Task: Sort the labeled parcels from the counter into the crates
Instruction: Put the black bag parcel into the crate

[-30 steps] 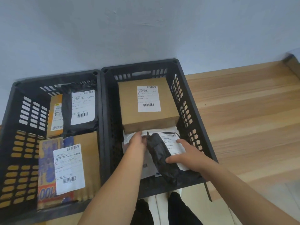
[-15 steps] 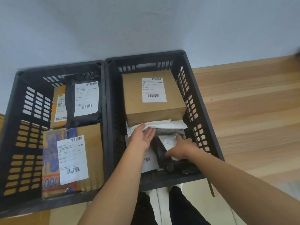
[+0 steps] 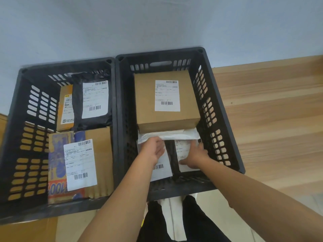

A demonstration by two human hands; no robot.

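Two black crates stand side by side, the left crate [image 3: 66,64] and the right crate [image 3: 160,53]. In the right crate a labeled brown box [image 3: 166,98] lies on a white mailer [image 3: 181,134]. At the front of that crate lies a black parcel [image 3: 172,154] with a white label, beside a flat white labeled parcel [image 3: 162,170]. My left hand [image 3: 153,149] grips the front edge of the white mailer. Resting on the black parcel's label, my right hand [image 3: 195,156] has its fingertips under the mailer's edge.
The left crate holds a black labeled bag [image 3: 92,100], a small yellow-brown box [image 3: 65,109] and a brown and blue labeled parcel [image 3: 80,165]. The wooden counter [image 3: 271,119] runs to the right of the crates. A grey wall stands behind.
The black parcel has gone from tilted in my right hand to lying flat on the crate floor, slid back toward the mailer. My left hand closed on the mailer's edge.
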